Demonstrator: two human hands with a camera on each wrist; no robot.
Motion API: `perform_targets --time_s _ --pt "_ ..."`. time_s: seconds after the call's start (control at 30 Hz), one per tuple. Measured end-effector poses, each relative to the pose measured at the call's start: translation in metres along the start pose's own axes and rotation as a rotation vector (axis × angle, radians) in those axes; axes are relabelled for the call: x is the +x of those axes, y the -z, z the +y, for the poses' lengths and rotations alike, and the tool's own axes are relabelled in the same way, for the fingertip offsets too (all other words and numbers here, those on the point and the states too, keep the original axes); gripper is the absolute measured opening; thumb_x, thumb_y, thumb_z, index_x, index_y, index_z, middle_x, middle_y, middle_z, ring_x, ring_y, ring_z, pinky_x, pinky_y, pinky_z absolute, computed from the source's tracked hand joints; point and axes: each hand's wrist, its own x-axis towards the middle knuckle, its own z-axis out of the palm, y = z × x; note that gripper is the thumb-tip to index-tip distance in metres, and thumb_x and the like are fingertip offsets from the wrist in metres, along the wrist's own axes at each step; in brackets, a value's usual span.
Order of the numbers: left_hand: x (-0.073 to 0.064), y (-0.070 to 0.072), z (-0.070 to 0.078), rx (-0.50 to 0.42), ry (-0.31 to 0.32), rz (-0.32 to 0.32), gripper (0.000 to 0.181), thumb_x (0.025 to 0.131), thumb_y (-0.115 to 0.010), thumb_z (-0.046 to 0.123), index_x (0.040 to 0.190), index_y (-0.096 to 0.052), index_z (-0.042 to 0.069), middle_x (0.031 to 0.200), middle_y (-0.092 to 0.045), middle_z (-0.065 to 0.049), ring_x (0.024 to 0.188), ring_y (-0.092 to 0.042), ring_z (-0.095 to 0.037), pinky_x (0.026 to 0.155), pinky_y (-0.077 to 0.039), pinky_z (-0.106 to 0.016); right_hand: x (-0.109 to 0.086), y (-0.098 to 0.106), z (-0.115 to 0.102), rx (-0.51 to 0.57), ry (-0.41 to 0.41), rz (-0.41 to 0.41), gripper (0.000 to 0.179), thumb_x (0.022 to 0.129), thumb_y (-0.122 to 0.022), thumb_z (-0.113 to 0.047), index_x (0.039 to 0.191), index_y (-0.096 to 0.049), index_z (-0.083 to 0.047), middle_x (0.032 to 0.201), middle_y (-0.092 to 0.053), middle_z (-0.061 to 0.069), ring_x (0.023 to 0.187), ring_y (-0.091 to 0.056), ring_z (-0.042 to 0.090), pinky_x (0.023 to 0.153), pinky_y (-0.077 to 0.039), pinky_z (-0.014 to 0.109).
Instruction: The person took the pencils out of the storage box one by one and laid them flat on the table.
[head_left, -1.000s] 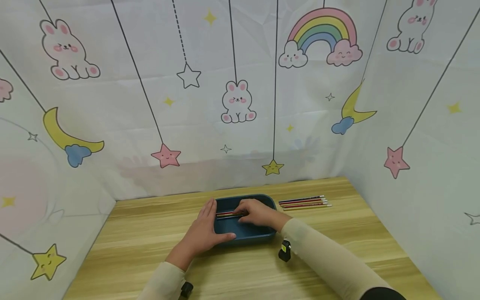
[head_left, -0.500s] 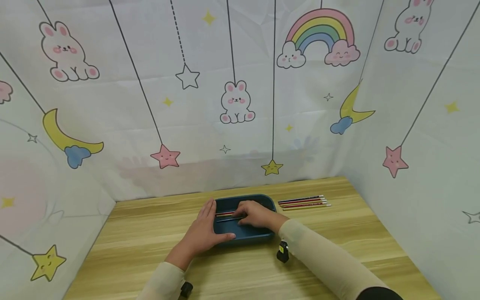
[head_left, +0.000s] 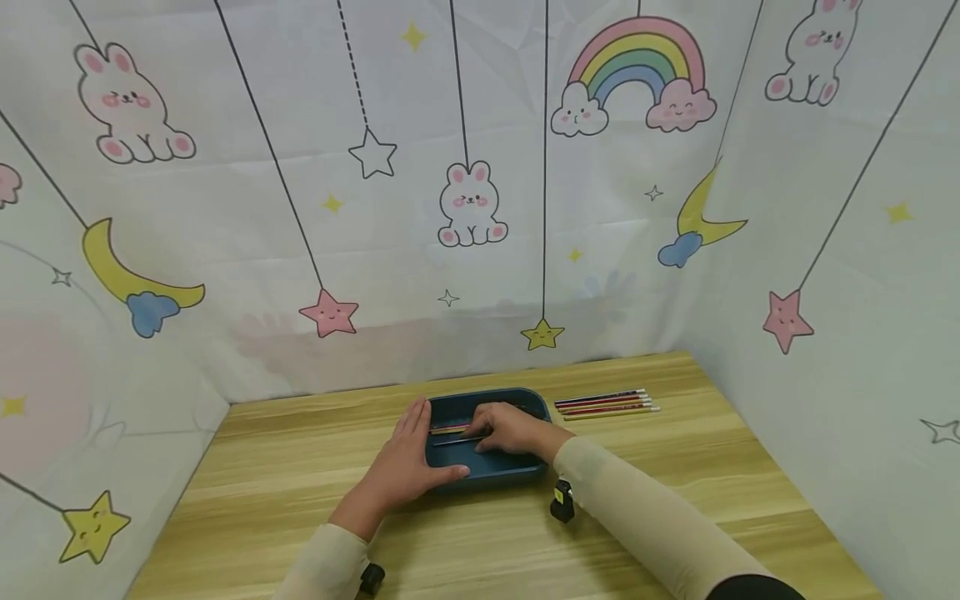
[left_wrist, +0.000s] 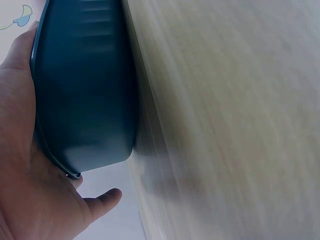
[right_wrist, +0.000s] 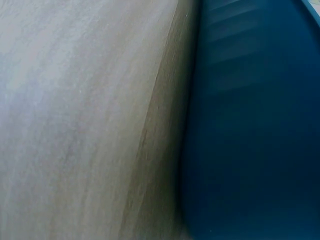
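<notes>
A dark blue plastic tray (head_left: 487, 480) stands on the wooden table. My left hand (head_left: 408, 458) rests against the tray's left end, fingers straight along the rim and thumb reaching over the front corner; the left wrist view shows that hand (left_wrist: 30, 165) beside the tray's outer wall (left_wrist: 85, 90). Inside the tray, my right hand (head_left: 510, 429) has its fingers and thumb bent around a few pencils (head_left: 447, 430), whose right parts are hidden under it. A dark, thin pencil (head_left: 453, 442) lies apart, nearer the front. Only the tray's outside (right_wrist: 250, 140) and the tabletop appear in the right wrist view.
Several pencils (head_left: 607, 404) with white ends lie side by side on the table (head_left: 300, 467), just right of the tray. A white cloth backdrop (head_left: 390, 350) with printed rabbits and stars borders the table at the back and sides.
The right hand stays in the tray and shifts only slightly among the pencils. One dark pencil now lies farther from the others, toward the front. The left hand keeps its place.
</notes>
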Motion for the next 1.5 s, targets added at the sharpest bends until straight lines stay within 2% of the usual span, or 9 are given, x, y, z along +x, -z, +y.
perform_targets --time_s 0.17,0.3,0.87,1.07,1.2,1.5 --pt "0.0004 -0.0017 -0.0013 -0.008 0.003 -0.002 0.135 0.088 -0.081 0.077 0.176 -0.011 0.001 0.185 -0.007 -0.019 0.170 -0.006 -0.040 0.129 -0.029 -0.064 0.0005 -0.0023 0.0012 0.015 -0.008 0.001 0.031 0.096 -0.087 -0.007 0.127 -0.085 -0.011 0.106 -0.072 -0.004 0.093 -0.063 0.004 0.084 -0.055 0.025" --pt "0.0000 -0.0012 -0.0008 -0.010 0.005 0.000 0.136 0.088 -0.081 0.077 0.176 -0.011 0.001 0.185 -0.006 -0.019 0.170 -0.006 -0.041 0.129 -0.030 -0.065 -0.0006 -0.0015 -0.0002 0.028 0.016 0.018 0.028 0.096 -0.087 -0.005 0.123 -0.086 -0.008 0.104 -0.074 -0.002 0.092 -0.066 0.005 0.082 -0.056 0.024" --pt "-0.0003 -0.0031 -0.0034 0.003 -0.001 0.014 0.137 0.087 -0.080 0.079 0.177 -0.012 0.001 0.184 -0.009 -0.020 0.170 -0.008 -0.040 0.128 -0.031 -0.063 -0.0002 -0.0032 -0.0006 -0.013 0.038 0.072 0.016 0.095 -0.086 -0.002 0.109 -0.090 -0.009 0.099 -0.077 -0.002 0.093 -0.071 0.008 0.084 -0.059 0.026" --pt "0.0020 -0.0050 -0.0053 0.002 -0.005 0.017 0.137 0.087 -0.079 0.080 0.177 -0.011 0.001 0.185 -0.008 -0.019 0.170 -0.008 -0.040 0.128 -0.031 -0.064 -0.0021 -0.0016 -0.0017 -0.018 0.035 0.071 0.014 0.098 -0.084 -0.005 0.111 -0.090 -0.009 0.104 -0.079 0.000 0.096 -0.072 0.009 0.085 -0.059 0.026" --pt "0.0030 -0.0058 -0.0063 0.008 -0.006 0.013 0.138 0.086 -0.077 0.083 0.177 -0.011 0.002 0.185 -0.008 -0.019 0.170 -0.008 -0.039 0.128 -0.031 -0.064 -0.0029 -0.0009 -0.0014 -0.002 0.022 0.073 0.015 0.100 -0.082 -0.005 0.112 -0.090 -0.011 0.103 -0.079 0.001 0.093 -0.069 0.006 0.081 -0.057 0.024" --pt "0.0030 -0.0058 -0.0068 0.010 -0.002 0.012 0.138 0.086 -0.077 0.083 0.177 -0.010 0.003 0.185 -0.007 -0.018 0.171 -0.007 -0.038 0.129 -0.031 -0.064 -0.0035 0.0001 -0.0021 0.048 0.013 0.095 0.017 0.101 -0.080 -0.006 0.114 -0.089 -0.013 0.101 -0.076 -0.003 0.089 -0.067 0.004 0.078 -0.057 0.024"
